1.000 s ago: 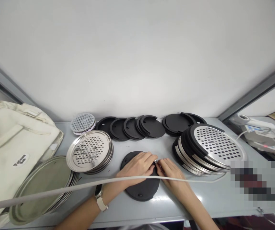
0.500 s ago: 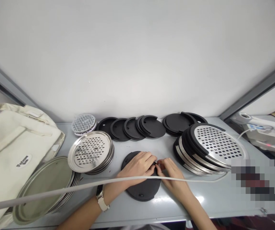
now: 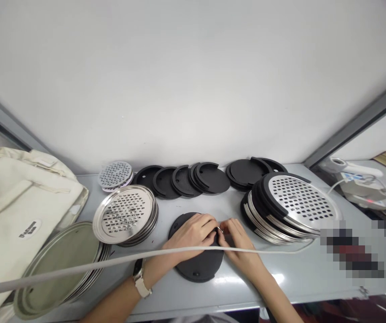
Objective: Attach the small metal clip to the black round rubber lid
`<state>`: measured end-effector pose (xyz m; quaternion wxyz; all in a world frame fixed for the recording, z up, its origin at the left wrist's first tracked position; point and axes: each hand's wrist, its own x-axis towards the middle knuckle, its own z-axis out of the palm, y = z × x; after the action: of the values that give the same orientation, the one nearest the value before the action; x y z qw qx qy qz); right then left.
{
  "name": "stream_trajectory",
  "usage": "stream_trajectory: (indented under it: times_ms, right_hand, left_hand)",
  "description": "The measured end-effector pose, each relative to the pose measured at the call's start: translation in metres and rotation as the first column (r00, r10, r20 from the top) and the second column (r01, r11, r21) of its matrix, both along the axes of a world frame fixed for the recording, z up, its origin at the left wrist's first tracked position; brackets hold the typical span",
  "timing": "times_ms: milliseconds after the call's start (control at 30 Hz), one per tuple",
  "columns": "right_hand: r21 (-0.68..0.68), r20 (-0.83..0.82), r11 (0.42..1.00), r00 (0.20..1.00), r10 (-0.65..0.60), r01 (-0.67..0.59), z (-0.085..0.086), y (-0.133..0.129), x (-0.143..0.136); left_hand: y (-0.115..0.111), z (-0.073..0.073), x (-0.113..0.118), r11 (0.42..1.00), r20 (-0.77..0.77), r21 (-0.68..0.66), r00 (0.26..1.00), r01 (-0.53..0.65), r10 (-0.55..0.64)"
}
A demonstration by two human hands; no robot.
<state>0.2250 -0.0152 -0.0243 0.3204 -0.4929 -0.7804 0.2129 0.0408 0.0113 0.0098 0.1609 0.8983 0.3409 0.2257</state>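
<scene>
A round black tray-like disc (image 3: pixel 198 267) with small holes near its edge lies on the grey shelf in front of me. My left hand (image 3: pixel 193 233) rests across its top, fingers curled on its right side. Close by, at the disc's right edge, my right hand (image 3: pixel 238 240) pinches a small shiny metal piece (image 3: pixel 220 229), too small to name. The fingertips of both hands nearly meet there. Left of the disc stands a stack of perforated metal plates (image 3: pixel 125 214); to the right is a taller stack of metal plates and black discs (image 3: pixel 302 197).
A pale cable (image 3: pixel 119 261) runs across in front of my wrists. Black discs (image 3: pixel 213 179) line the wall. Greenish round plates (image 3: pixel 61 264) and a cream bag (image 3: pixel 28 193) are at left. A white handheld device (image 3: pixel 354 168) lies at right, near a blurred patch.
The view has shifted slightly. Both hands stay at the disc's right edge, with the small metal piece still between the right fingertips and tilted a little differently.
</scene>
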Motion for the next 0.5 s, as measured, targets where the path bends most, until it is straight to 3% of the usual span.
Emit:
stream_trajectory:
  times_ms: [500]
  right_hand:
    - [0.017, -0.016, 1.000, 1.000, -0.004, 0.005, -0.0014, 0.0012, -0.0031]
  left_hand:
    - [-0.0014, 0.0068, 0.0001, 0.999, -0.035, -0.001, 0.999, -0.034, 0.034]
